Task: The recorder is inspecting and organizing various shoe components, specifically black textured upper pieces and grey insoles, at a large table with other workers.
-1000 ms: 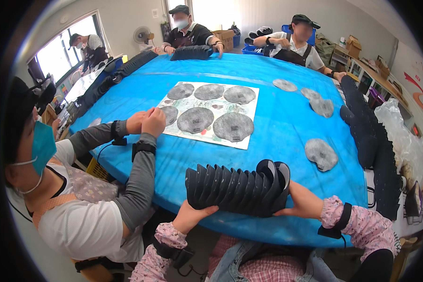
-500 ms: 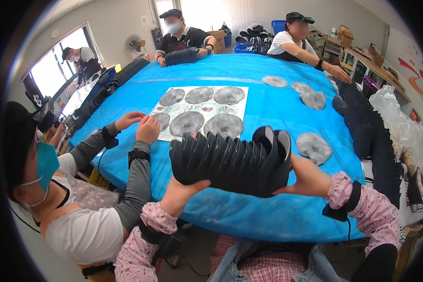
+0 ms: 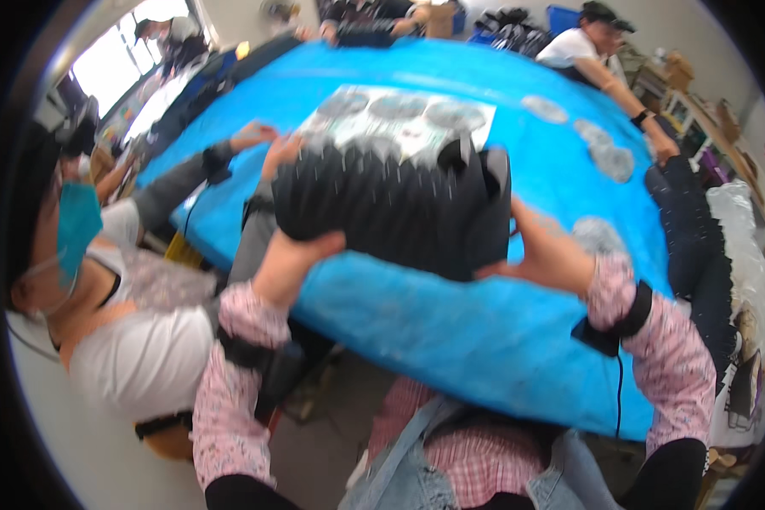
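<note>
A long row of nested, curved black pieces [image 3: 374, 208], looking like shoe parts packed one into another, is held up crosswise in front of me above the near side of the table. My left hand [image 3: 296, 259] grips its left end from below, thumb along the near side and fingers hidden behind. At the other end, where the last pieces fan apart, my right hand [image 3: 548, 246] clasps the stack with its thumb low. Beyond the stack lies a pale sheet [image 3: 476, 140] bearing grey speckled ovals [image 3: 399, 106], partly covered by the stack.
Blue sheeting [image 3: 450, 340] covers the table. Loose grey ovals [image 3: 610, 163] lie to the right. Dark pieces [image 3: 697, 255] line the right edge, where a co-worker's hand [image 3: 665, 146] touches them. Close on my left, a masked co-worker's arms [image 3: 183, 183] reach over the table.
The view has tilted, so the table sits higher in the picture. The black stack, still in both hands, has shifted left over the table. Motion blurs it now.
</note>
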`<state>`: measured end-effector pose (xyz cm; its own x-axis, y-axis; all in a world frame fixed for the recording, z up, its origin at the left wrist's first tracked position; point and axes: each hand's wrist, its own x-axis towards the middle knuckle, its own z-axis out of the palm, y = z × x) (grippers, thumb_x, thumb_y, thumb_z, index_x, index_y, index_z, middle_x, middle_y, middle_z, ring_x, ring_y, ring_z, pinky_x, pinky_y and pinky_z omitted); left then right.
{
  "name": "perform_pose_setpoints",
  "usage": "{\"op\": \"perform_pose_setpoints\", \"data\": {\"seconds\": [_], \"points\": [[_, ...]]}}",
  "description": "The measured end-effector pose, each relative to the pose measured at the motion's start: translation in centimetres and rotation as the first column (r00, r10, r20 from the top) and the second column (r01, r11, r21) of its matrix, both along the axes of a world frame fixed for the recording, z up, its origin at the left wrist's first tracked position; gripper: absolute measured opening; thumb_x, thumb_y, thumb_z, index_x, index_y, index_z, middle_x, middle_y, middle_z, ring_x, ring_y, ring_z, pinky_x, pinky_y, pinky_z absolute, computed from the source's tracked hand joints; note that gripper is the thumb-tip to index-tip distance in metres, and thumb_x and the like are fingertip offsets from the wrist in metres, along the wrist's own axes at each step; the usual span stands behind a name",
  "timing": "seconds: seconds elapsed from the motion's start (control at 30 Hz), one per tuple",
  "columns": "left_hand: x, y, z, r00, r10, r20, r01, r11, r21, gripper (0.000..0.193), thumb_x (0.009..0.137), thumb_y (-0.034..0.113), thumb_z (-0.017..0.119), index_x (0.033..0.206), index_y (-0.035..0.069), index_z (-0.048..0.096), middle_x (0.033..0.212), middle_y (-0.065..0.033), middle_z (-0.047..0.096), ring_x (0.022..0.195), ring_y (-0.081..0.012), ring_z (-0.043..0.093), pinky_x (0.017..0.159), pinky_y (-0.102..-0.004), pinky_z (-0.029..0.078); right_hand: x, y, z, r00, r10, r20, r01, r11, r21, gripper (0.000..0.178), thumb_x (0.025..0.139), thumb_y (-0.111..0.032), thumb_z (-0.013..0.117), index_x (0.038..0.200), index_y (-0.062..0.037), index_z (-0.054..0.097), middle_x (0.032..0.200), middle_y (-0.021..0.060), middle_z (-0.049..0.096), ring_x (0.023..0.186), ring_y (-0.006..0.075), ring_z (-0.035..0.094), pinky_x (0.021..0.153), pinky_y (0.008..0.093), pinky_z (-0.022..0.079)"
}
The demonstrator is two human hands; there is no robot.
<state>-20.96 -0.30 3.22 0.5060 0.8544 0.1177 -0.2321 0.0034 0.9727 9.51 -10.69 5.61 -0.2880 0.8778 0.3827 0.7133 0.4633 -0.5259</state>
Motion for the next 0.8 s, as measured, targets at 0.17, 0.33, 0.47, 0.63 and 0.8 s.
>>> {"op": "perform_pose_setpoints", "data": {"seconds": [0.17,0.33,0.47,0.63,0.8], "points": [[-3.0,5.4,4.7,0.985,0.136,-0.104,-0.122,0.984,0.129,0.043,0.076,0.009,0.069,0.116,0.005,0.054,0.108,-0.0032,0.059,0.095,-0.0135,0.057,0.080,-0.0260,0.047,-2.3,8.5,2.0,0.998,0.058,0.024,-0.058,0.998,0.011,0.084,0.065,-0.019,0.080,0.131,-0.0046,0.031,0.113,0.0121,0.053,0.097,0.0222,0.056,0.079,0.0323,0.048],[-4.7,9.7,9.4,0.999,-0.004,-0.032,0.007,0.995,0.098,0.039,0.081,0.012,0.064,0.117,0.004,0.052,0.105,-0.0061,0.060,0.093,-0.0179,0.060,0.075,-0.0328,0.053,-4.1,12.6,5.3,0.992,0.111,-0.060,-0.109,0.993,0.049,0.076,0.062,-0.028,0.081,0.118,0.0032,0.041,0.110,0.0188,0.055,0.096,0.0275,0.057,0.085,0.0327,0.045],[-7.6,8.6,6.7,0.982,0.075,-0.173,-0.070,0.997,0.037,0.044,0.081,0.018,0.065,0.121,0.010,0.049,0.113,-0.0021,0.056,0.101,-0.0153,0.055,0.080,-0.0299,0.049,-7.1,11.1,2.4,0.982,0.110,-0.154,-0.120,0.991,-0.059,0.084,0.061,-0.026,0.082,0.124,0.0026,0.035,0.117,0.0197,0.049,0.113,0.0271,0.045,0.096,0.0344,0.035],[-6.9,7.4,5.6,0.941,0.128,-0.314,-0.128,0.992,0.022,0.053,0.077,0.019,0.070,0.123,0.010,0.046,0.112,0.0007,0.055,0.097,-0.0108,0.055,0.074,-0.0254,0.048,-7.3,11.8,-2.7,0.903,0.264,-0.338,-0.306,0.949,-0.076,0.091,0.066,-0.021,0.079,0.133,0.0005,0.022,0.128,0.0171,0.037,0.121,0.0237,0.034,0.098,0.0335,0.034],[-7.0,8.2,4.7,0.970,0.073,-0.231,-0.082,0.996,-0.027,0.050,0.078,0.017,0.068,0.123,0.010,0.046,0.112,-0.0015,0.056,0.098,-0.0143,0.056,0.076,-0.0271,0.049,-6.8,12.7,-3.0,0.887,0.289,-0.361,-0.350,0.930,-0.114,0.091,0.067,-0.018,0.079,0.134,-0.0007,0.020,0.128,0.0161,0.037,0.120,0.0223,0.035,0.099,0.0333,0.033]]}}
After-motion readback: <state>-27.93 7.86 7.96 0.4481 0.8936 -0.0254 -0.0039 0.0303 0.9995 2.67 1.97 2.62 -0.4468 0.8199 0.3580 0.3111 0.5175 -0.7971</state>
